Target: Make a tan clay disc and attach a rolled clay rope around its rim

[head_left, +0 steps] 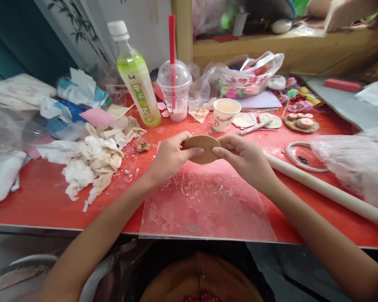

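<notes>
A flat, round tan disc, which looks like clay (203, 156), is pinched between my two hands above the table. My left hand (174, 156) grips its left edge, thumb on the near face and fingers behind. On the opposite edge my right hand (239, 156) holds it the same way. Beneath the disc lies a clear plastic sheet (204, 214), smeared with pale residue and crumbs. Just beyond my hands stand a paper cup (226, 115) and two pale flat clay pieces (245, 120), with a thin tool (255, 127) resting by them.
Crumpled tissues (94, 161) and a small brown lump (143, 146) lie left. A tea bottle (140, 84) and a lidded cup with red straw (176, 98) stand behind. To the right are a white rolling tube (327, 186), a ring (305, 167) and a decorated clay disc (302, 123).
</notes>
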{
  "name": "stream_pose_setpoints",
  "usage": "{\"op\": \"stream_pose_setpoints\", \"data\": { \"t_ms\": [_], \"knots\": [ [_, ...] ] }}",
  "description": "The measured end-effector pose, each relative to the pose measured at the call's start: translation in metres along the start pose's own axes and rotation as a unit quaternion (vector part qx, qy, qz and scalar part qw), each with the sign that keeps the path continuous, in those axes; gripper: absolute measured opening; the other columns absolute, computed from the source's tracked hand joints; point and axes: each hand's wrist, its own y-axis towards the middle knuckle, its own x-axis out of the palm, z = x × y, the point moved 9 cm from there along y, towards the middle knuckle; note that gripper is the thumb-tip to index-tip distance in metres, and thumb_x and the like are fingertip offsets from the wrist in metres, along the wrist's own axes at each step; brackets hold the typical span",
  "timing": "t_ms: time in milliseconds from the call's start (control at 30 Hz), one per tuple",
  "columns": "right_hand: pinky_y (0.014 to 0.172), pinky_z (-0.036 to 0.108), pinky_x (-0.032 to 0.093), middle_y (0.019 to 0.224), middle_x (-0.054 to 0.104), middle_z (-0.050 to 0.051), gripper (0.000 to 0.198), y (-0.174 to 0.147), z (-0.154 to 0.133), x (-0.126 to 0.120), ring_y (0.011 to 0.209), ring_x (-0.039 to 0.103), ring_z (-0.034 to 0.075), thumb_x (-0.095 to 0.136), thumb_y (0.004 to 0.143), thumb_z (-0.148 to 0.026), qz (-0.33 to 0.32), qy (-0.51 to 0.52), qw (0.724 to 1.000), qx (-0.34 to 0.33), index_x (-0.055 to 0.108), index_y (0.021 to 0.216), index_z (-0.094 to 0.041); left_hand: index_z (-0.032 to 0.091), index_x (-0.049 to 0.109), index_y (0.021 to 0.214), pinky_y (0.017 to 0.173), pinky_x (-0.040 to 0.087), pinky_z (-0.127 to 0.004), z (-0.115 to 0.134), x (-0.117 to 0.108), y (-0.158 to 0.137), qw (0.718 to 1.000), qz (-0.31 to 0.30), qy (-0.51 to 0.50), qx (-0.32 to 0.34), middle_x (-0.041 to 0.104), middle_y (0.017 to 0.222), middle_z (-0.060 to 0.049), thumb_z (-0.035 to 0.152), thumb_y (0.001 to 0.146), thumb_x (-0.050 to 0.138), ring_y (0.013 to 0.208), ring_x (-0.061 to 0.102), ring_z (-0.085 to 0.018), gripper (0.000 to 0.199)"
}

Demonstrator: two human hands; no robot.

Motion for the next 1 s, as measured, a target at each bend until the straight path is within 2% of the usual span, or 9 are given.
{"op": "stream_pose_setpoints", "data": {
  "t_ms": [100,167,367,467,567,667,733,867,1000],
  "knots": [
    [0.069,0.033,0.049,0.083,0.071,0.002,0.014,-0.002,-0.007,-0.006,0.076,0.065,0.018,0.058,0.086,-0.031,0.041,-0.088,0.995,-0.029,0.064,0.092,-0.021,0.020,0.061,0.100,0.072,0.042,-0.025,0.005,0.004,-0.001,0.999,-0.031,0.028,0.026,0.065,0.091,0.000,0.032,0.079,0.064,0.083,0.059,-0.014,0.024],
    [0.068,0.033,0.049,0.079,0.070,0.002,0.013,-0.003,-0.011,-0.007,0.072,0.064,0.018,0.058,0.086,-0.031,0.046,-0.131,0.989,-0.042,0.065,0.092,-0.021,0.020,0.064,0.093,0.068,0.042,-0.024,0.009,0.004,-0.003,0.996,-0.036,0.066,0.045,0.066,0.084,0.001,0.033,0.081,0.062,0.077,0.059,-0.013,0.019],
    [0.086,0.038,0.052,0.109,0.067,0.005,0.037,-0.001,0.000,0.006,0.100,0.064,0.023,0.066,0.079,-0.036,-0.043,0.005,0.999,0.013,0.057,0.113,-0.023,0.018,0.064,0.088,0.066,0.045,-0.023,0.029,-0.009,-0.011,0.974,0.066,0.145,0.160,0.068,0.080,0.002,0.025,0.084,0.060,0.072,0.061,-0.011,0.009],
    [0.095,0.042,0.049,0.122,0.061,0.009,0.042,-0.003,0.018,0.019,0.105,0.063,0.024,0.064,0.081,-0.037,-0.076,0.099,0.985,0.118,0.054,0.119,-0.022,0.019,0.063,0.094,0.072,0.047,-0.026,0.049,-0.015,-0.026,0.907,0.158,0.263,0.287,0.070,0.085,-0.001,0.022,0.085,0.060,0.079,0.063,-0.013,0.010],
    [0.098,0.042,0.047,0.124,0.060,0.015,0.046,-0.011,0.030,0.040,0.107,0.063,0.024,0.047,0.088,-0.051,-0.101,0.304,0.919,0.228,0.054,0.118,-0.016,0.018,0.059,0.103,0.076,0.050,-0.028,0.063,-0.009,-0.046,0.823,0.209,0.355,0.391,0.070,0.088,-0.004,0.021,0.085,0.060,0.083,0.064,-0.016,0.019],
    [0.101,0.043,0.043,0.121,0.061,0.017,0.064,-0.015,0.019,0.057,0.114,0.058,0.026,0.026,0.089,-0.064,-0.160,0.434,0.855,0.235,0.058,0.110,-0.013,0.015,0.057,0.108,0.083,0.052,-0.030,0.068,0.005,-0.056,0.769,0.190,0.416,0.446,0.070,0.090,-0.005,0.018,0.085,0.059,0.088,0.066,-0.017,0.023],
    [0.101,0.046,0.043,0.122,0.061,0.015,0.068,-0.012,0.013,0.051,0.119,0.054,0.028,0.020,0.089,-0.065,-0.147,0.457,0.852,0.207,0.059,0.108,-0.013,0.013,0.058,0.105,0.090,0.051,-0.030,0.067,0.020,-0.057,0.748,0.131,0.443,0.477,0.071,0.093,-0.006,0.015,0.086,0.056,0.092,0.066,-0.017,0.020],
    [0.097,0.047,0.047,0.120,0.062,0.013,0.061,-0.006,0.017,0.024,0.126,0.047,0.029,0.025,0.088,-0.063,-0.064,0.430,0.882,0.184,0.058,0.109,-0.017,0.013,0.057,0.108,0.103,0.043,-0.039,0.062,0.034,-0.047,0.774,0.002,0.423,0.471,0.067,0.110,-0.009,0.034,0.089,0.053,0.108,0.061,-0.020,0.029],
    [0.098,0.047,0.046,0.120,0.062,0.012,0.056,-0.004,0.022,0.015,0.127,0.046,0.027,0.026,0.089,-0.059,-0.027,0.456,0.868,0.193,0.056,0.112,-0.017,0.010,0.049,0.125,0.111,0.031,-0.045,0.065,0.027,-0.041,0.797,0.010,0.398,0.454,0.057,0.129,-0.014,0.044,0.089,0.051,0.127,0.046,-0.025,0.050]
  ]
}}
